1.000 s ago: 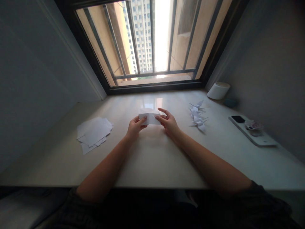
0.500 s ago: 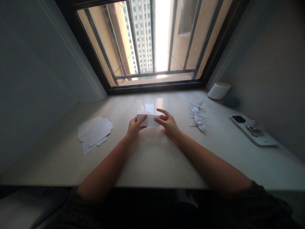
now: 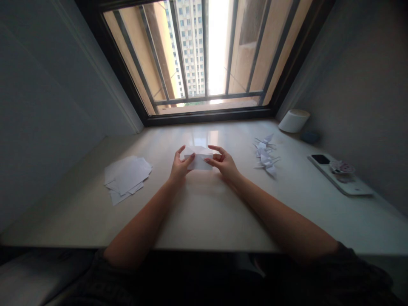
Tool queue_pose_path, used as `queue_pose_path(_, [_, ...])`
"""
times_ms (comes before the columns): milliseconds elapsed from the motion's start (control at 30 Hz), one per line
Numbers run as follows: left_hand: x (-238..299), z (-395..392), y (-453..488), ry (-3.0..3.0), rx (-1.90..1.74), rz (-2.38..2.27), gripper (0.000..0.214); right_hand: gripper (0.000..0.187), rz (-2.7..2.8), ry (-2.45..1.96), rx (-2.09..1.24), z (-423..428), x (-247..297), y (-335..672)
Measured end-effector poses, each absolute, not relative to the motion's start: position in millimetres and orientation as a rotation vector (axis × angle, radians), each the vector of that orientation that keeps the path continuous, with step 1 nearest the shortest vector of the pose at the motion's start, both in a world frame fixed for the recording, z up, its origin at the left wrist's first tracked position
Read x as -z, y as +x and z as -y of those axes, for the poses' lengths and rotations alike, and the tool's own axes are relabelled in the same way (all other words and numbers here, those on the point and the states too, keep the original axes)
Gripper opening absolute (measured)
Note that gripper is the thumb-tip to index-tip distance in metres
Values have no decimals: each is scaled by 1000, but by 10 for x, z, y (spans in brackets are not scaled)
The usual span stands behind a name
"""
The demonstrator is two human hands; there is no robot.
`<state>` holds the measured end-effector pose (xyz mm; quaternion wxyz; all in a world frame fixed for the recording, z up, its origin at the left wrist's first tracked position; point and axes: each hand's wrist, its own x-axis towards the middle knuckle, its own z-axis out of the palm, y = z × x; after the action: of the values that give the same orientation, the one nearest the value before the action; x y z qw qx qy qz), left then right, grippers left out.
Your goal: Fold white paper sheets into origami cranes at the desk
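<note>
A small folded white paper [image 3: 199,161] is held up above the middle of the pale desk [image 3: 204,212]. My left hand [image 3: 181,166] pinches its left end with the thumb on top, and the forefinger is raised behind it. My right hand [image 3: 223,163] holds the right end, with the fingertips at the paper's edge. The paper's upper edge curves up in a loose flap. Parts of the paper's ends are hidden by my fingers.
A loose stack of white paper sheets [image 3: 125,178] lies left of my hands. Several white origami cranes [image 3: 265,155] lie to the right. Beyond them are a white roll [image 3: 293,121], a small blue object [image 3: 310,137] and a black phone [image 3: 320,159] on a white pad [image 3: 347,186]. A barred window [image 3: 207,55] stands behind the desk.
My left forefinger has lifted away from the paper, and the paper's top edge now bows upward. My view has tilted slightly.
</note>
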<state>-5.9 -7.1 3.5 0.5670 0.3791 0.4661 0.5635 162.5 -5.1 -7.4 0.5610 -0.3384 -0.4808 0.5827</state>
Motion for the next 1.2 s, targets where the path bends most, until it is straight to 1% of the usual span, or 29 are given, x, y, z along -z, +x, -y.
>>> queue_pose_path(67, [-24,66,-83,993,-1358,-1096,100,66,1118,-789,-1374,49,76,1625])
queue_pose_path(100, [-15,59,-96,1051,-1365,-1089,98,65,1110,-789,-1373,46,78,1625])
queue_pose_path(133, [-3,48,-108,1104,-1365,-1086,91,65,1101,-791,-1372,43,79,1627])
queue_pose_path(233, [38,11,-136,1209,-1339,-1135,59,66,1076,-804,-1368,34,79,1634])
queue_pose_path(300, [58,-6,-143,1253,-1326,-1179,50,66,1065,-803,-1368,34,76,1639])
queue_pose_path(567, [38,23,-105,1209,-1407,-1117,47,69,1040,-783,-1473,52,88,1608])
queue_pose_path(633, [32,37,-88,1177,-1391,-1105,51,68,1029,-775,-1486,50,96,1595])
queue_pose_path(767, [10,75,-53,1169,-1316,-1108,70,66,1013,-756,-1496,52,92,1581])
queue_pose_path(833, [-2,93,-39,1202,-1286,-1126,74,64,1009,-750,-1490,58,84,1579])
queue_pose_path(933, [-2,107,-34,1263,-1275,-1170,68,62,1013,-737,-1477,63,84,1577])
queue_pose_path(1200, [68,88,-76,1511,-1396,-1349,35,53,1042,-745,-1451,57,114,1560])
